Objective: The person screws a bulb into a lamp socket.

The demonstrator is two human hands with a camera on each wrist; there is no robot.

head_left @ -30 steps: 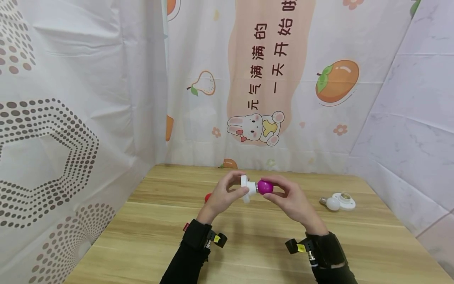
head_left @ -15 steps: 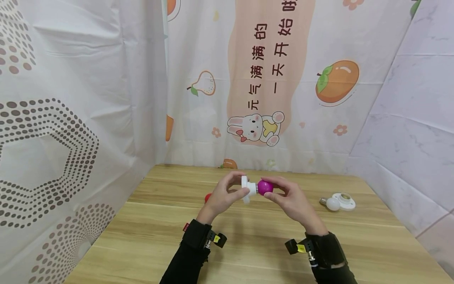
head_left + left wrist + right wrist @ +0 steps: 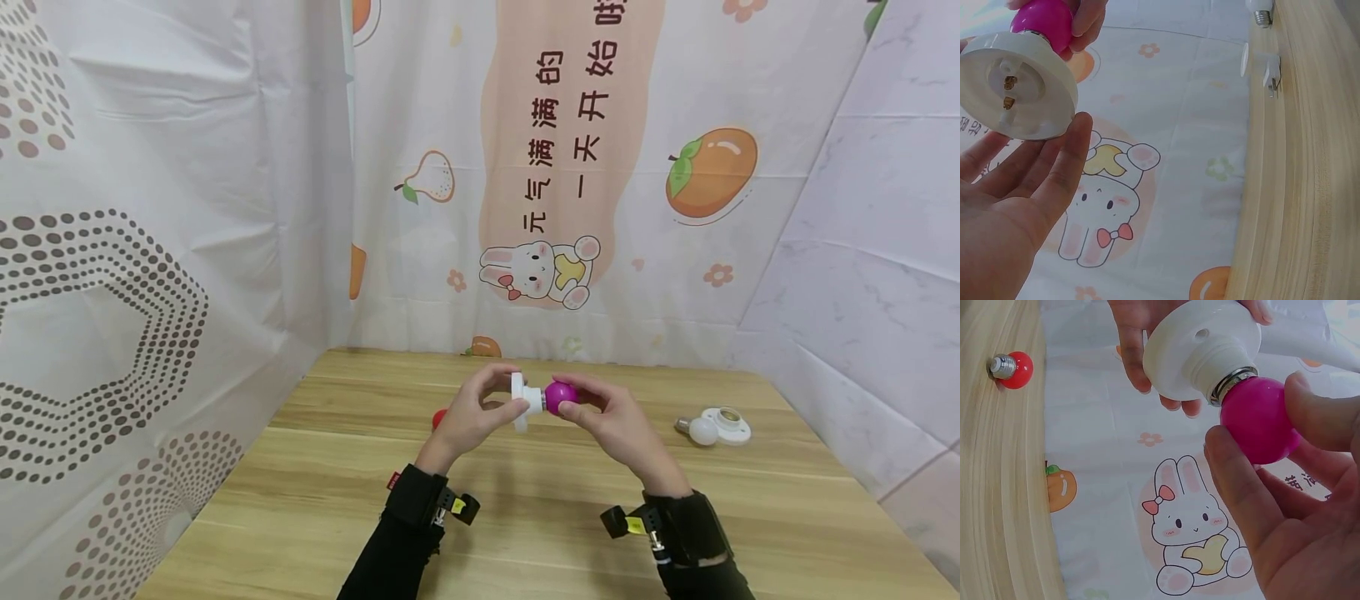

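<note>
Above the table, my left hand (image 3: 474, 410) grips a white lamp socket (image 3: 533, 400) by its round base. Its hollow back, with two brass contacts, faces the left wrist camera. My right hand (image 3: 611, 417) holds a magenta light bulb (image 3: 561, 397) between thumb and fingers. The right wrist view has the bulb (image 3: 1261, 420) lined up with the socket (image 3: 1207, 353), its metal collar at the socket's mouth and a narrow band of metal showing. The rest of the screw cap is hidden inside the socket.
A red bulb (image 3: 1017, 370) lies on the wooden table (image 3: 337, 500), partly behind my left hand in the head view. At the right, a white bulb (image 3: 703, 431) lies against a second white socket (image 3: 729, 425). Printed curtains stand behind the table.
Both hands stay nearly in place, still holding socket and bulb together. The right fingers shift slightly on the bulb, and less metal shows between bulb and socket than a second ago.
</note>
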